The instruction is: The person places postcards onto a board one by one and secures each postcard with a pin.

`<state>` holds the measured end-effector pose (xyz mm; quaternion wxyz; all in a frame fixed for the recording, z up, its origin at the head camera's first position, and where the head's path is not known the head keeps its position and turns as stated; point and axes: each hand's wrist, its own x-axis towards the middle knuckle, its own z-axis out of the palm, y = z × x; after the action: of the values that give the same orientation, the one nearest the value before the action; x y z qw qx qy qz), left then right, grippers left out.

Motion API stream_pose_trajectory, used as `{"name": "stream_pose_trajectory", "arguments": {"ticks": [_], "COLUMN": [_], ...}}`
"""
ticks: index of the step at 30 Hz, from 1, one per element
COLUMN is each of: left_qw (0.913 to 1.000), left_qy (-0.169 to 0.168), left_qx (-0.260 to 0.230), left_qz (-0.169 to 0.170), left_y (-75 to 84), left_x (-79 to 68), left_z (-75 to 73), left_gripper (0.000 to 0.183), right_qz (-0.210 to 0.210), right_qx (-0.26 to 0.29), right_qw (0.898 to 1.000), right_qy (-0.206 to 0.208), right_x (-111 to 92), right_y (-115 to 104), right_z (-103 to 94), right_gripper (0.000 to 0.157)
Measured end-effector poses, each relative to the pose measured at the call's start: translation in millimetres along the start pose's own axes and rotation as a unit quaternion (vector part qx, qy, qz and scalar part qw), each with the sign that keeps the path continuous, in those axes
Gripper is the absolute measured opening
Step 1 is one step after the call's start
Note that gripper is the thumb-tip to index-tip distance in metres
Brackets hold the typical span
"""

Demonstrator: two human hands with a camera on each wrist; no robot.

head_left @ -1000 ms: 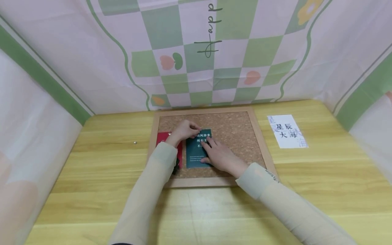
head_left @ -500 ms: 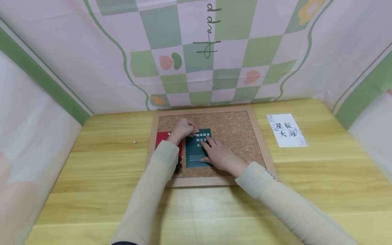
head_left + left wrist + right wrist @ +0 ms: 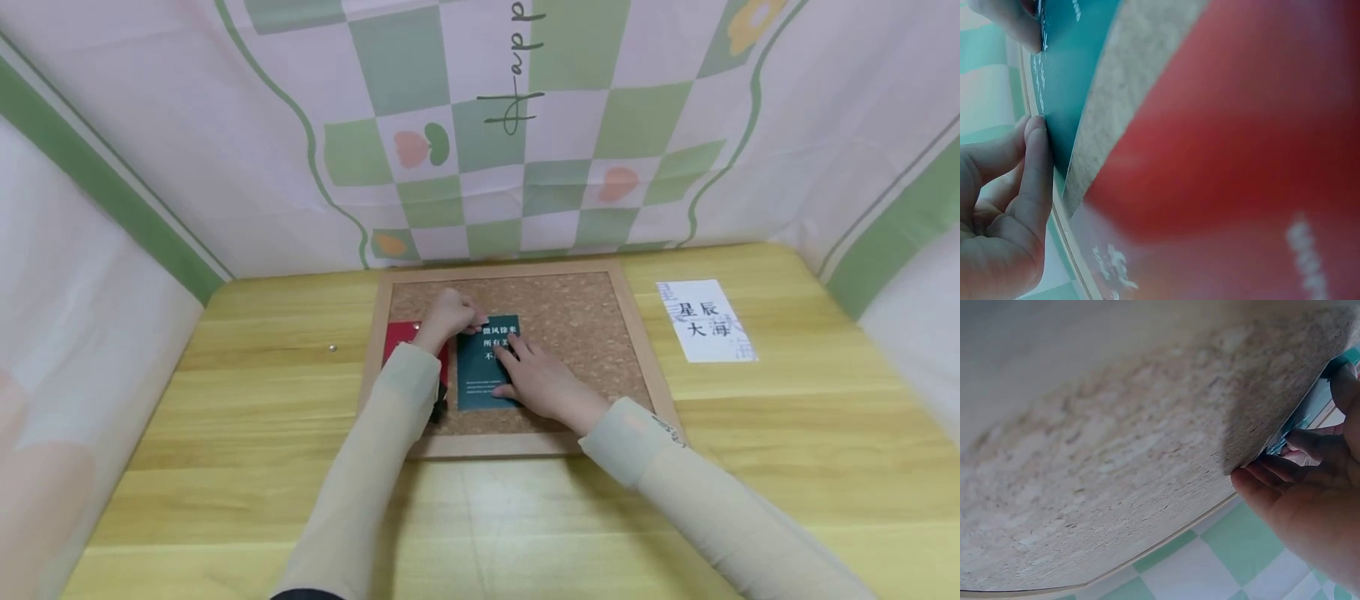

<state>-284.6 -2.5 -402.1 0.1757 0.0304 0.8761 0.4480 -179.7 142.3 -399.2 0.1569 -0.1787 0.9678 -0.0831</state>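
Observation:
A teal card (image 3: 480, 371) with white writing lies on the cork board (image 3: 570, 333). My left hand (image 3: 448, 317) is at its top edge, thumb and forefinger tips pinched together; in the left wrist view those fingertips (image 3: 1035, 125) meet right over the card, and they hide what they pinch. Fingers spread, my right hand (image 3: 547, 379) presses on the card's right part; in the right wrist view its fingertips reach the cork at the card's edge. A red card (image 3: 397, 333) lies left of the teal one, partly covered by my left wrist, with a silver thumbtack (image 3: 417, 327) at its top.
Another silver thumbtack (image 3: 333, 347) lies on the wooden table (image 3: 247, 417) left of the board. To the right lies a white card (image 3: 708, 321) with black characters. A raised wooden frame (image 3: 495, 447) borders the cork. Behind the table hangs a checked curtain (image 3: 495, 133).
My left fingertips have shifted slightly left and down along the teal card's top edge. My right hand stays in place on the card.

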Motion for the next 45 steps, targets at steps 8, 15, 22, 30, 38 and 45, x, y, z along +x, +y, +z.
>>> {"name": "stream_pose_trajectory", "arguments": {"ticks": [8,15,22,30,38,45], "left_qw": [0.9994,0.9992,0.9968,0.9974,0.9983,0.9983], "left_qy": [0.006,0.018,0.040,0.041,0.039,0.022], "left_qx": [-0.027,-0.011,0.000,0.029,0.007,0.007], "left_qz": [-0.019,-0.034,-0.070,-0.051,-0.043,-0.054], "left_y": [3.3,8.2,12.7,11.6,12.3,10.8], "left_x": [0.7,1.2,2.8,-0.6,-6.5,-2.7], "left_z": [-0.6,0.1,2.4,2.4,-0.1,-2.0], "left_gripper": [0.017,0.016,0.012,0.030,0.025,0.015], "right_qz": [-0.002,0.000,0.000,-0.002,0.002,-0.002], "right_qx": [-0.005,-0.002,-0.007,-0.004,0.003,0.001], "right_qw": [1.000,1.000,1.000,1.000,1.000,1.000], "right_qy": [0.003,0.003,0.005,0.007,0.005,0.008], "right_x": [-1,-2,-2,-1,0,0], "right_y": [0,1,1,0,-1,-2], "right_z": [-2.0,-4.1,-3.6,-3.4,-4.0,-4.1], "right_gripper": [0.071,0.071,0.071,0.070,0.070,0.070]}}
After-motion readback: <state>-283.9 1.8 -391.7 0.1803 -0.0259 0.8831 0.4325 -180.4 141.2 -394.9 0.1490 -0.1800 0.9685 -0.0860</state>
